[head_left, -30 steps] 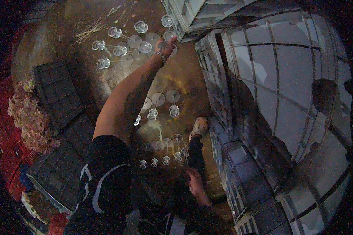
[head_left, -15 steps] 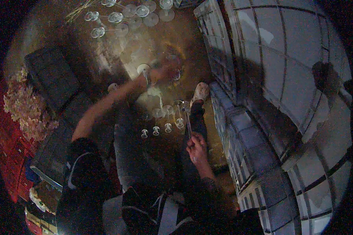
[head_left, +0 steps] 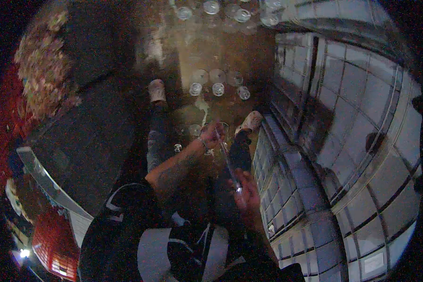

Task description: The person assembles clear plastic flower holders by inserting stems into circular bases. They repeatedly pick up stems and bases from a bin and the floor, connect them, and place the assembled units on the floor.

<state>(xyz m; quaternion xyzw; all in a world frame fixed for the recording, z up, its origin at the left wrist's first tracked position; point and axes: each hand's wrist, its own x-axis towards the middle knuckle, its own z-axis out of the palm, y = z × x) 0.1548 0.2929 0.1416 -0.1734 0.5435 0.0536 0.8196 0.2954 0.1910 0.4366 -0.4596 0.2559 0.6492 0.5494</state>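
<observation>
Hands apart, a person holds a slender clear rod (head_left: 227, 159) on the near side of the right shoe (head_left: 251, 121), the right hand (head_left: 246, 190) wrapped about its lower end and the left hand (head_left: 212, 135) at its upper end, its grip too blurred to tell. Three glasses (head_left: 218, 89) stand beyond and left of the shoe, crates (head_left: 282, 178) to its right.

No words or numbers can be read; the pale rectangle (head_left: 373, 264) on the grey crates (head_left: 315, 225) and the pale mark (head_left: 116, 217) on the dark sleeve (head_left: 109, 237) are too blurred.
</observation>
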